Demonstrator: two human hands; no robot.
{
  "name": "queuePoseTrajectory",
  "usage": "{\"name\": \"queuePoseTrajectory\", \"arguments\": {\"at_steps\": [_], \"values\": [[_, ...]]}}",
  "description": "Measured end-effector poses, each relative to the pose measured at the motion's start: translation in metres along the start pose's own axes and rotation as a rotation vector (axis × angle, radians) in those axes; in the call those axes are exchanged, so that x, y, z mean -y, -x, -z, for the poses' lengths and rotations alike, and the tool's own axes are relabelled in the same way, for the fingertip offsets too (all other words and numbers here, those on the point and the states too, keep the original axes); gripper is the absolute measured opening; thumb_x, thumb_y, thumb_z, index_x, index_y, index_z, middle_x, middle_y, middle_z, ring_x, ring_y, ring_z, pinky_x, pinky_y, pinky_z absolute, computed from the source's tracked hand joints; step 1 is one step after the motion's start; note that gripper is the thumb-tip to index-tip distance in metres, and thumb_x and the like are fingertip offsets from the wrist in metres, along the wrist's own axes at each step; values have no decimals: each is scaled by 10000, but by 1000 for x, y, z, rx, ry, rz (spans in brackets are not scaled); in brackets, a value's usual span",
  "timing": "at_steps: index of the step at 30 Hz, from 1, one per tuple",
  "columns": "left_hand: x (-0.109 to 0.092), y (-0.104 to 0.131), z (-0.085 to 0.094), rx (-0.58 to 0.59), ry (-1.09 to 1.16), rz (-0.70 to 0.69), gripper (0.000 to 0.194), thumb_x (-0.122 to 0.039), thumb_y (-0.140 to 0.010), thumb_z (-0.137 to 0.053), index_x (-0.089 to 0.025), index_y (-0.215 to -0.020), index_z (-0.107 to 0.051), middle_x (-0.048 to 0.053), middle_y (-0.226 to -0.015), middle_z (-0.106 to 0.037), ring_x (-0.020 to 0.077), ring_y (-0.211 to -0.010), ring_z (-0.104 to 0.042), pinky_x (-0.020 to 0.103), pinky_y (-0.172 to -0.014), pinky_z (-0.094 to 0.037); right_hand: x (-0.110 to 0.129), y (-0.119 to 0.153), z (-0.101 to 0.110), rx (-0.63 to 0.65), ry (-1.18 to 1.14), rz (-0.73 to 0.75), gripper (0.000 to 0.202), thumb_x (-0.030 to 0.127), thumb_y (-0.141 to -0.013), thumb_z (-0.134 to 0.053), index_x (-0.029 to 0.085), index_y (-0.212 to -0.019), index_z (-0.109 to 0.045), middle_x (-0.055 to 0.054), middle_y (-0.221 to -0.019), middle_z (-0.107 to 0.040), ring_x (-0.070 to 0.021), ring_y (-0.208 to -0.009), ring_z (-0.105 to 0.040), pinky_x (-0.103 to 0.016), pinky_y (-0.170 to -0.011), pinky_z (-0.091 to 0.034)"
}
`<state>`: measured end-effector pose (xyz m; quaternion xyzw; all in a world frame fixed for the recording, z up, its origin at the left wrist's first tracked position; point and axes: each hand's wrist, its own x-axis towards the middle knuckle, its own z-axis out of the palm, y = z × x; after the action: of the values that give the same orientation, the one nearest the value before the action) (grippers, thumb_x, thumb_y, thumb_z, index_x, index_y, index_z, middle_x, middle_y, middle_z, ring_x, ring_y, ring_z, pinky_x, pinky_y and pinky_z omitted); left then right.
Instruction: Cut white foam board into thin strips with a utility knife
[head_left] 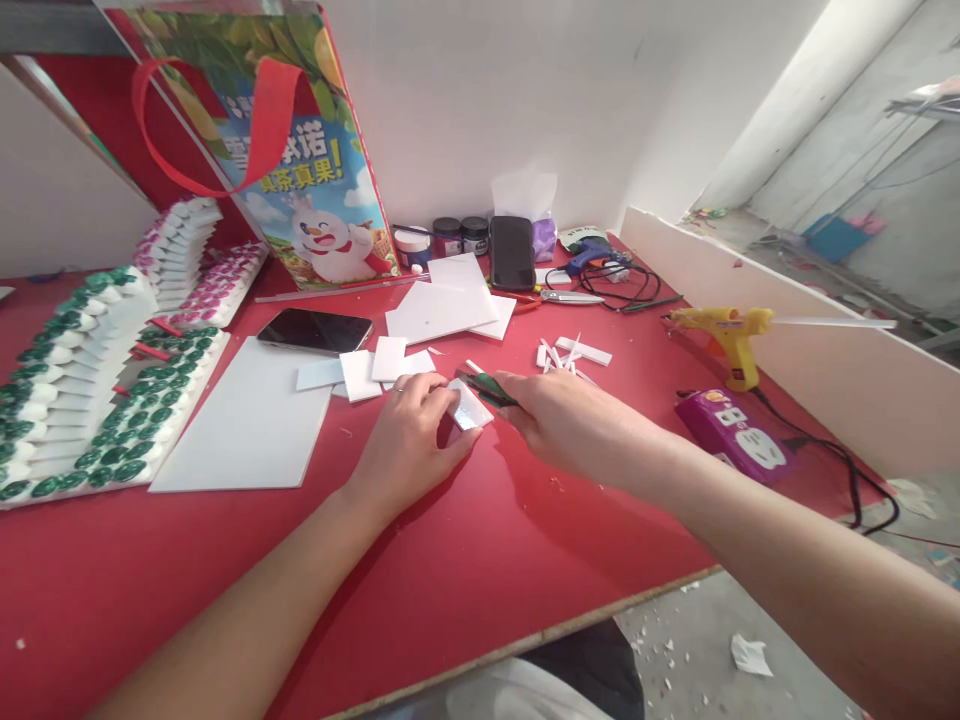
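My left hand [409, 425] grips a small white board piece [472, 408] on the table, its thumb on the near edge and its fingers at the far side. Closed around a dark green utility knife [487, 388], my right hand [551, 412] holds the knife's tip at the far edge of that piece. A thin white strip lies just beyond the blade. Several cut white squares [361, 376] are scattered left of my hands. To the right, beyond my right hand, is a small heap of white offcuts [559, 355].
Larger white sheets [244, 425] and two phones [315, 330] lie on the red table [420, 610]. Scissors [574, 297], paint jars [448, 237] and a gift bag [322, 190] stand behind. A yellow glue gun [739, 340] and purple power strip [735, 435] sit right; green-studded models [127, 430] left.
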<state>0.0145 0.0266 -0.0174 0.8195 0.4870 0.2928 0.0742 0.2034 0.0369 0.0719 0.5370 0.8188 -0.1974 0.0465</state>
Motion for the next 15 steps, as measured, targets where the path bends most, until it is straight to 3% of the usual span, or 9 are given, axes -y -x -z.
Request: {"name": "queuePoseTrajectory", "arguments": {"at_steps": [3,9,15], "values": [[-1,0,0,-6,4,-20,197,-373,-896,-579,-188,-952,-619,123,-1058,-603,300,-1060,-556,478,-938,-489,2,-2,5,28,21,10,248,141,-918,-482,187,-1106,-636,-77,-785,-663,-194,-685,-585,-266,-569,-281],[0,-1,1,-17,-13,-43,197,-353,-887,-588,-173,-958,-623,128,-1045,-599,294,-1029,-563,455,-927,-493,6,-8,13,73,96,28,159,124,-897,-503,172,-899,-655,-58,-670,-594,-168,-580,-510,-285,-535,-242],[-1,-1,1,-19,-15,-45,167,-341,-886,-585,-182,-917,-625,118,-1020,-596,281,-990,-565,445,-910,-492,8,-7,12,70,146,68,150,81,-871,-500,174,-853,-617,-47,-656,-555,-164,-571,-472,-290,-520,-230]]}}
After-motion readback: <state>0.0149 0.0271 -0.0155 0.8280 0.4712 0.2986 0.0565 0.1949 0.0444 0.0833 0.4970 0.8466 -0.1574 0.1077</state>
